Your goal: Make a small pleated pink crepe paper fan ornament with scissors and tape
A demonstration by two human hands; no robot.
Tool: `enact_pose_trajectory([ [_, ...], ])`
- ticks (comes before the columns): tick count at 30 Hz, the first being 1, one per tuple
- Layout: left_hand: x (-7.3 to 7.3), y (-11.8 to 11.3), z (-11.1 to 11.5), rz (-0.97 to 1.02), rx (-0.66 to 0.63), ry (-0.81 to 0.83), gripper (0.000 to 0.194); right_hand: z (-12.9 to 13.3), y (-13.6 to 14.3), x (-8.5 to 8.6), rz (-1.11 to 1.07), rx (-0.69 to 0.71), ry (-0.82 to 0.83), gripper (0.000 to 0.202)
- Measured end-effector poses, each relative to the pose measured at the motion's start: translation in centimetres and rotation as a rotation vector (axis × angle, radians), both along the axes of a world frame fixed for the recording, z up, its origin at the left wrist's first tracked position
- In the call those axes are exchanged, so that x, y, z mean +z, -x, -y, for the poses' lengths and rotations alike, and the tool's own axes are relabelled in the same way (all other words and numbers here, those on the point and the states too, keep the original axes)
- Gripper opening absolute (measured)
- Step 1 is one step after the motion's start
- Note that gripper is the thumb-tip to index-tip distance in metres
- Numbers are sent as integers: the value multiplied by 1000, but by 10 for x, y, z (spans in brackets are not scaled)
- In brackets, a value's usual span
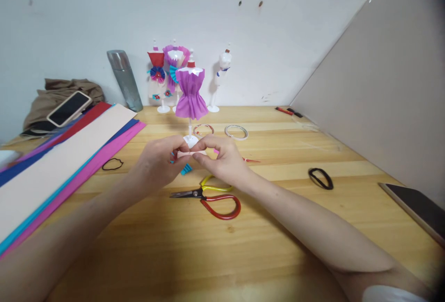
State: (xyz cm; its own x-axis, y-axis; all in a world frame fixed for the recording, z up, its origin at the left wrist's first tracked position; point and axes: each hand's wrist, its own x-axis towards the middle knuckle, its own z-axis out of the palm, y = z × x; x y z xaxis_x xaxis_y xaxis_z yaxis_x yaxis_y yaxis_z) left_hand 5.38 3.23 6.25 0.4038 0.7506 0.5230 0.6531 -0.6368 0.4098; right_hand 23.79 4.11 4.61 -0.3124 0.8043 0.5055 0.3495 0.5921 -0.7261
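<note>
Between my two hands is a small pale pink strip of crepe paper [199,153]. Fingers and thumb of my left hand [163,154] pinch its left end. My right hand [220,156] pinches it farther right, so the fingertips nearly meet. Just behind stands a small dress form in a purple crepe paper dress [191,93], its white base [190,141] partly hidden by my fingers. A blue pleated paper piece [186,169] lies under my hands. Closer to me on the table rest scissors [201,194] with one yellow and one red handle, their blades pointing left.
Several other dress forms [225,63] stand along the wall beside a bottle [127,82]. Tape rolls [236,132] lie behind my hands. Stacked paper sheets [69,163] and a phone [69,108] are at left; a black hair tie [320,179] and a tablet-like device [417,207] at right.
</note>
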Motion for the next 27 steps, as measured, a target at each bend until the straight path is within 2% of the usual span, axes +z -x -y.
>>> enact_pose_trajectory([
  [6, -1, -1, 0, 85, 8, 37, 16, 0, 0, 1, 2, -33, -117, 8],
  [8, -1, -1, 0, 72, 15, 18, 19, 0, 0, 0, 13, -33, -177, 9],
  [10, -2, -2, 1, 23, 26, -16, 13, 0, 0, 0, 35, -34, -244, 10],
  [14, -3, -2, 3, 16, 65, -99, 18, 0, 0, -2, 74, -38, -336, 11],
  [21, -4, -3, 4, 74, 65, -36, 9, 2, 0, -2, 60, -19, -355, 12],
  [25, -1, -3, 5, 58, 44, -31, 17, 2, 0, 0, 72, -10, -315, 14],
  [27, 1, -3, 6, 51, 15, -27, 15, 1, 0, 0, 65, -12, -303, 13],
])
